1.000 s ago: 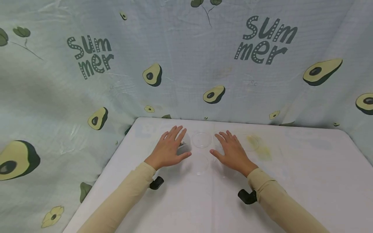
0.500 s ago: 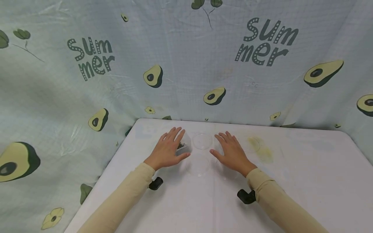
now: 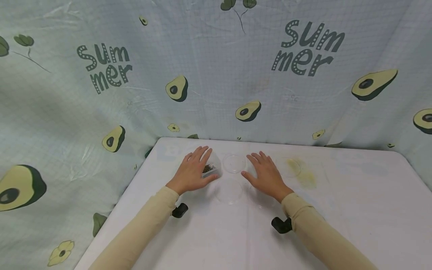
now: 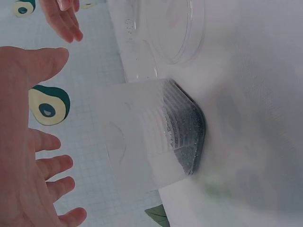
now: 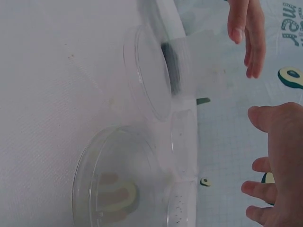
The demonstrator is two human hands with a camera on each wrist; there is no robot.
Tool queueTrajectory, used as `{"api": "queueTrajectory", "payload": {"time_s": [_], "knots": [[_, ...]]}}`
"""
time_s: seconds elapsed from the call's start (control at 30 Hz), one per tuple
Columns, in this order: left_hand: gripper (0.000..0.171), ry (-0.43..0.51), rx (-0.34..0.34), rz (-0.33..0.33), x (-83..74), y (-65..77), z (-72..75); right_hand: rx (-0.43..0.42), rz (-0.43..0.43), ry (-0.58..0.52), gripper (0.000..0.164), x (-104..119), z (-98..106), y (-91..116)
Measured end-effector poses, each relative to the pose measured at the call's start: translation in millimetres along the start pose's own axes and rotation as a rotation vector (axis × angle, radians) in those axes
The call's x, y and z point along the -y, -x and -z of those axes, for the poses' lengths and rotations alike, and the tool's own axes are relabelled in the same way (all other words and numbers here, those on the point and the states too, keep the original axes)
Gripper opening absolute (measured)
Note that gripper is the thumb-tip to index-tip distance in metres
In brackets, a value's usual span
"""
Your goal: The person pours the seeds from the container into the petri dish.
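Note:
My left hand (image 3: 194, 172) is held over the table with its fingers spread, holding nothing. Beside and partly behind it stands a translucent plastic box (image 3: 216, 165), dark and ridged near its bottom in the left wrist view (image 4: 182, 127). My right hand (image 3: 266, 174) hovers to the right, fingers apart and thumb turned inward, also holding nothing. Clear round petri dishes lie between and below the hands: one at the back (image 3: 234, 164), one nearer (image 3: 229, 191), and one under the right hand (image 3: 261, 197). A large dish (image 5: 83, 189) shows in the right wrist view.
Another clear dish (image 3: 291, 167) lies right of the right hand, close to a yellow stain (image 3: 305, 174) on the white tabletop (image 3: 216, 232). Small dark specks dot one back dish (image 5: 180, 208). A printed avocado curtain (image 3: 209, 56) hangs behind and left of the table.
Both hands have drifted slightly to the left, uncovering a little more of the box beside the left hand. The box and dishes stay where they were.

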State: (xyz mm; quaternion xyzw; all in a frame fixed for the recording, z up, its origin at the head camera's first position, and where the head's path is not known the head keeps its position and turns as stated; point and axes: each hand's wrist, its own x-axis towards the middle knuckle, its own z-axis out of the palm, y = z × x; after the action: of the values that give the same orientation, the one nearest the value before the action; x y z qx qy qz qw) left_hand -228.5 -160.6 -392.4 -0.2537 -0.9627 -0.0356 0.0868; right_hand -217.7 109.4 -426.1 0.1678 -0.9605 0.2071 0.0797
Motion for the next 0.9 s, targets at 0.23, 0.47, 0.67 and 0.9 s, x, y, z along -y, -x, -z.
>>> {"api": "queueTrajectory", "payload": {"time_s": [0.23,0.47,0.67,0.9], "knots": [[0.089,0.012,0.024,0.003,3.8,-1.4,-3.3,0.018,0.000,0.028,0.068,-0.7,-0.6,-2.5],[0.093,0.060,0.055,0.021,11.3,-4.7,-7.8,0.038,-0.008,0.031,0.068,-0.1,-2.8,-8.3],[0.094,0.129,0.082,0.044,18.3,-5.2,-8.7,0.005,0.006,0.015,0.065,0.2,-5.8,-13.2],[0.094,0.131,0.099,0.070,20.7,-4.8,-8.7,0.019,-0.010,0.013,0.065,-0.8,-9.7,-17.1]]}}
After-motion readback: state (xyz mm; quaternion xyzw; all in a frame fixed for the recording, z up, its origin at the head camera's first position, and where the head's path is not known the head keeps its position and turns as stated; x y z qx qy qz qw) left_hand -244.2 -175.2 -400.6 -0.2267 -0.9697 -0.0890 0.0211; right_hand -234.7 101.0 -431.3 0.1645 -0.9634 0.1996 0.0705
